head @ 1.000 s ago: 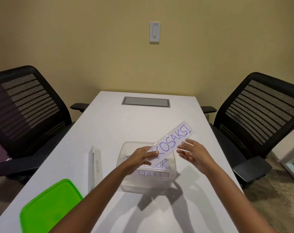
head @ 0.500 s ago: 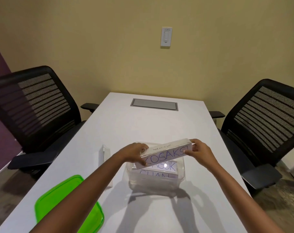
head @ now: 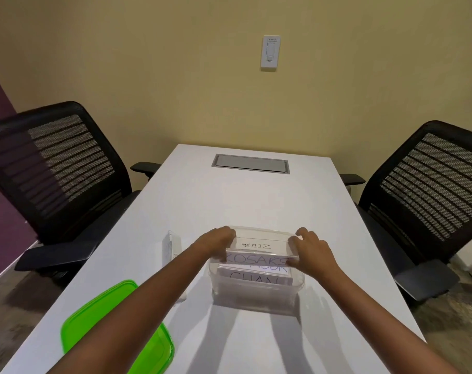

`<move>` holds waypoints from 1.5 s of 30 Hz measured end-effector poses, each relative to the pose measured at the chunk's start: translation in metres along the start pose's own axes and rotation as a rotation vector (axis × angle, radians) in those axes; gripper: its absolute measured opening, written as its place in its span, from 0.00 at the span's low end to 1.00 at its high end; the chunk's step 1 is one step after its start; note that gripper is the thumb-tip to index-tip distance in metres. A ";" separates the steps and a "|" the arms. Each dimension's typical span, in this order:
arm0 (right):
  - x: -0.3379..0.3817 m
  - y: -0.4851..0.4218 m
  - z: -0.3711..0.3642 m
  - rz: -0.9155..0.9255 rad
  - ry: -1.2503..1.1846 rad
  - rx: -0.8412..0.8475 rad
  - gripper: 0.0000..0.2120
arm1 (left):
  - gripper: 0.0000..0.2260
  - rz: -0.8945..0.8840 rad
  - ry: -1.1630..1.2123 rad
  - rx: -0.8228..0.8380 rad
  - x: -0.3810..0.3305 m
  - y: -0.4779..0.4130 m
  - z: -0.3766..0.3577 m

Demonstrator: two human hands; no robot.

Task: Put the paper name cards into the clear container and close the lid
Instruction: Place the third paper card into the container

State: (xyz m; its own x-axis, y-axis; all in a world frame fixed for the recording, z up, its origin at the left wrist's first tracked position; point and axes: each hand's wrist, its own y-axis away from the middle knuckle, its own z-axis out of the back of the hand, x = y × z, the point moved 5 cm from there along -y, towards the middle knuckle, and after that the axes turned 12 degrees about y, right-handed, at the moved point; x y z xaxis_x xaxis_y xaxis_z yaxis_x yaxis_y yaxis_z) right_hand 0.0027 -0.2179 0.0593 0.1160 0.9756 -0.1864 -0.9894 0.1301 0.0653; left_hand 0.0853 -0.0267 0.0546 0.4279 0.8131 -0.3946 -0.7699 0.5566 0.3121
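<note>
White folded name card (head: 257, 259), blue-lettered "KOSAKS"

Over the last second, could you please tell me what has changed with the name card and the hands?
The KOSAKSI card, held tilted above the clear container by the left hand alone, was taken at its other end by the right hand, levelled and lowered to the rim. Both hands keep their grip on it. The green lid, the spare card on the table and the cards inside stayed put.
</note>
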 end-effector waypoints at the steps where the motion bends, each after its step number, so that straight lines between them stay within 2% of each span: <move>1: 0.004 -0.002 -0.005 0.032 0.014 0.017 0.29 | 0.21 -0.005 0.000 -0.005 0.000 -0.002 -0.002; 4: 0.015 -0.010 -0.016 0.090 0.017 0.062 0.32 | 0.22 -0.019 0.009 -0.014 0.001 -0.011 -0.009; 11: 0.026 -0.025 -0.042 0.117 0.027 0.187 0.25 | 0.22 -0.012 0.013 0.063 0.009 -0.030 -0.031; 19: 0.032 -0.037 -0.074 0.137 -0.001 0.358 0.25 | 0.21 0.029 0.006 0.169 0.018 -0.050 -0.058; 25: 0.035 -0.046 -0.089 0.179 -0.019 0.443 0.21 | 0.21 0.051 -0.002 0.218 0.023 -0.061 -0.072; 27: 0.036 -0.049 -0.092 0.185 -0.022 0.457 0.17 | 0.22 0.051 -0.013 0.238 0.024 -0.063 -0.076; 31: 0.037 -0.052 -0.099 0.175 -0.038 0.464 0.21 | 0.22 0.055 -0.021 0.258 0.028 -0.066 -0.078; 45: 0.037 -0.050 -0.113 0.153 -0.050 0.469 0.18 | 0.21 0.073 -0.001 0.264 0.036 -0.069 -0.098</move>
State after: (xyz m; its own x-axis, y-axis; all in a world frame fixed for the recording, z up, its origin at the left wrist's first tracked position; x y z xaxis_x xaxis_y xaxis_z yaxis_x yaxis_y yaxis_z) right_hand 0.0466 -0.2081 -0.0615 -0.0117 0.9955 -0.0939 -0.8506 0.0395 0.5244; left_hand 0.1076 -0.0528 -0.0657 0.3760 0.8531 -0.3617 -0.6491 0.5211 0.5542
